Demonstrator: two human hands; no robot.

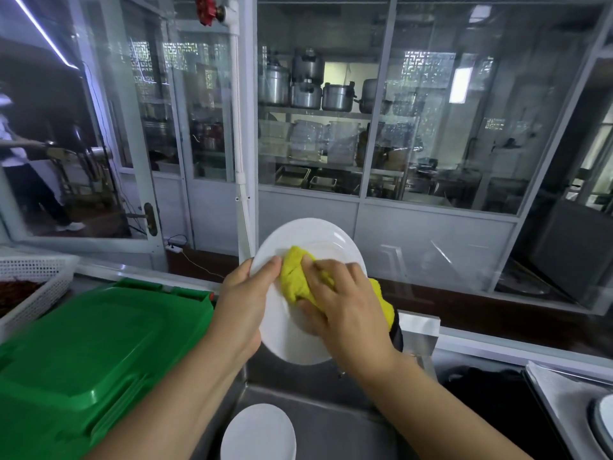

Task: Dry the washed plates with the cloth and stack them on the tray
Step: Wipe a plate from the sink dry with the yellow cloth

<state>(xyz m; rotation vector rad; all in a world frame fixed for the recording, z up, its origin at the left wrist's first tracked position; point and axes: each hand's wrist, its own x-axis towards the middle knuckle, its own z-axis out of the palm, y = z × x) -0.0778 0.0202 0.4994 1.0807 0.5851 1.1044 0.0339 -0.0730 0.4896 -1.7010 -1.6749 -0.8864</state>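
Drying in hand, mid-frame over the sink.
Left hand [243,302] grips the round white ceramic plate [298,240] by its rim; right hand [345,305] presses the crumpled yellow cloth [293,277] onto it; stacking probably follows; another white plate [258,433] waits below.

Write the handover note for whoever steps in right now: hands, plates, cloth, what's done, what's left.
Left hand grips the white plate by its left rim, held tilted above the sink.
Right hand presses the yellow cloth onto the plate's face.
Second plate lies in the sink, undried.
At the right edge, a tray with a rim of dishware on it.
Left: finish wiping this plate, stack it, then do the sink plate.
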